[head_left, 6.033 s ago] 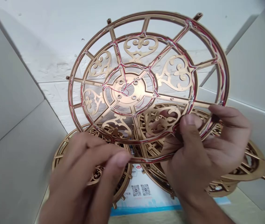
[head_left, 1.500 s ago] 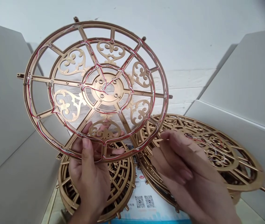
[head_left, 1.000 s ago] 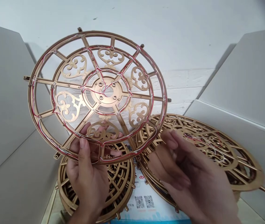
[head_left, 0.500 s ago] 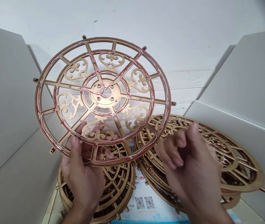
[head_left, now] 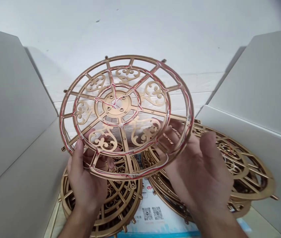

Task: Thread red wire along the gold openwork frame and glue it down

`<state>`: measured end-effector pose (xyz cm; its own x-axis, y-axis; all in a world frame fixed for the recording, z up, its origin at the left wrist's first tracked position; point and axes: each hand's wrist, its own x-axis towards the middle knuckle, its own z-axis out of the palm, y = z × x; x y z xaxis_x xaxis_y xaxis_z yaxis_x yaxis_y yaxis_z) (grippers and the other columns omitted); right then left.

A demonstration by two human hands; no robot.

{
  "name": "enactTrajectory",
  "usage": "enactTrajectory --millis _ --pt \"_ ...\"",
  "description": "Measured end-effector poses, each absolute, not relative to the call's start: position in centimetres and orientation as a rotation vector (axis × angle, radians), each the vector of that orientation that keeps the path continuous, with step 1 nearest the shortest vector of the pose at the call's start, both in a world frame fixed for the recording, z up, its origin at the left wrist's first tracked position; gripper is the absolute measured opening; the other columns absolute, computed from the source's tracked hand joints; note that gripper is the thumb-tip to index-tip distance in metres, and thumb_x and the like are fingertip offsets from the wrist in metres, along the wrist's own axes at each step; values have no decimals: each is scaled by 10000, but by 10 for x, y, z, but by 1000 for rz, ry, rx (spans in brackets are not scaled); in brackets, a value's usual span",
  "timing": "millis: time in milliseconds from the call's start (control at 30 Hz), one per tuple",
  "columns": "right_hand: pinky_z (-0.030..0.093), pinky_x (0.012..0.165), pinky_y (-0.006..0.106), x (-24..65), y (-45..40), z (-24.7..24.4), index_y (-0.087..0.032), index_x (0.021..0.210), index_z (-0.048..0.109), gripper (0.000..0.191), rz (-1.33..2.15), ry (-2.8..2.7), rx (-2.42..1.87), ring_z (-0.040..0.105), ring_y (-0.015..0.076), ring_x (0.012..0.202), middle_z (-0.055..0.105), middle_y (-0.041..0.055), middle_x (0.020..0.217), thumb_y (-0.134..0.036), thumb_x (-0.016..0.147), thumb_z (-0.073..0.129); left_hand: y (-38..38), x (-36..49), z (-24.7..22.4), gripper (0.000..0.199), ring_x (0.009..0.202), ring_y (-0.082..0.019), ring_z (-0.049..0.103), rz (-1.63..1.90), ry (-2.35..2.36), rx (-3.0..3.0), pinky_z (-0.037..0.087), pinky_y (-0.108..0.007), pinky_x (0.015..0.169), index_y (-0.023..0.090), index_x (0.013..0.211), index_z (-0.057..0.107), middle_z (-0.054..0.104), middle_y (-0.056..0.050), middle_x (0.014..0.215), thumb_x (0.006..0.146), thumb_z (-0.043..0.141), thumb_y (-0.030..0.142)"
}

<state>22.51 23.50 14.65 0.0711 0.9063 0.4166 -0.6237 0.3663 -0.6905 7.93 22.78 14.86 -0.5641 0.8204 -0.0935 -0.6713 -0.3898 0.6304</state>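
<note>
Both my hands hold up a round, gold-coloured openwork frame [head_left: 117, 104] with spokes, scrollwork panels and a central hub with holes. Red and white wires [head_left: 188, 109] run along its rims and spokes. My left hand [head_left: 87, 178] grips the lower left rim, thumb in front and fingers behind. My right hand [head_left: 199, 175] holds the right rim, thumb in front and fingers showing through the openings. The frame is tilted. Two stacks of similar gold frames lie below, at lower left [head_left: 127, 211] and lower right [head_left: 251, 186].
Grey cardboard flaps rise at the left [head_left: 14, 109] and right [head_left: 254, 76]. Behind the frame is a white surface with faint seams. A printed sheet with QR codes [head_left: 152, 213] lies between the stacks.
My right hand has moved from beside the frame onto its right rim. The frame has shifted right and down and now tilts further.
</note>
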Motion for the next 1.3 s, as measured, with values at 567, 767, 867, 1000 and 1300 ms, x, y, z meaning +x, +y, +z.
enactTrajectory --millis 567,767,867,1000,1300 --pt "625 732 419 225 235 141 -332 813 710 87 1140 -846 -462 756 245 831 773 23 858 -417 804 692 238 69 124 430 1247 -171 536 2467 994 1075 473 -289 1016 309 1153 641 588 -7 1295 769 834 282" --pt "616 851 452 220 233 138 -345 991 724 169 1058 -772 -404 732 242 995 761 19 1062 -325 914 574 221 72 125 131 925 -164 602 2375 1175 1884 469 -334 858 260 910 668 636 7 910 868 694 139" --pt "617 880 458 217 231 140 -343 1075 718 235 974 -707 -390 707 247 1077 754 16 1122 -273 927 551 218 72 125 127 602 -116 525 2020 1246 2289 413 -264 574 211 788 594 577 38 660 886 668 180" --pt "606 921 470 213 231 139 -343 1132 715 269 925 -700 -402 717 247 1061 765 16 1116 -265 907 590 223 74 122 178 550 -129 511 1796 1413 2443 384 -262 519 191 784 607 603 11 645 892 680 312" --pt "518 1056 474 205 245 118 -306 1166 710 339 878 -779 -495 704 250 1108 783 26 1047 -434 853 694 229 71 109 269 467 -116 437 1542 1458 2592 248 -273 473 163 695 626 559 -2 588 949 563 226"
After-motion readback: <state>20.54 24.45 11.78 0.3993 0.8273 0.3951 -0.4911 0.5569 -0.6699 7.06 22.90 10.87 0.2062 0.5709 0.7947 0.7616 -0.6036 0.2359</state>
